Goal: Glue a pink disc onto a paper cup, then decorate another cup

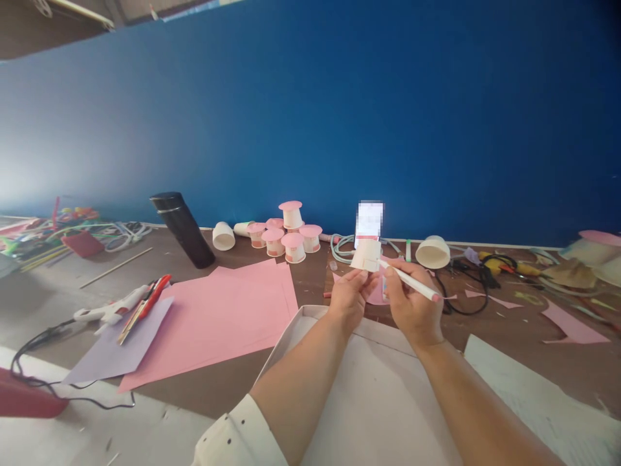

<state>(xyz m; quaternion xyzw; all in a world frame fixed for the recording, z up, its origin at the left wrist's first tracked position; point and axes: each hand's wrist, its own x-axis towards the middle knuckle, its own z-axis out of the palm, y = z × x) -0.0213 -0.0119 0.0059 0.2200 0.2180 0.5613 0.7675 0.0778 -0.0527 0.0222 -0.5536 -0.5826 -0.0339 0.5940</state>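
Above the far edge of the white tray (369, 382), the left hand (350, 294) pinches a small paper cup (366, 255), while the right hand (412, 305) grips a white marker (411, 281) with its tip at the cup's side; whether it touches, I cannot tell. Because the cup looks thin-walled, heavy pressure from the marker could dent it or twist it loose, and a slip could streak it. A careless forward push might topple the lit phone (369, 221) behind.
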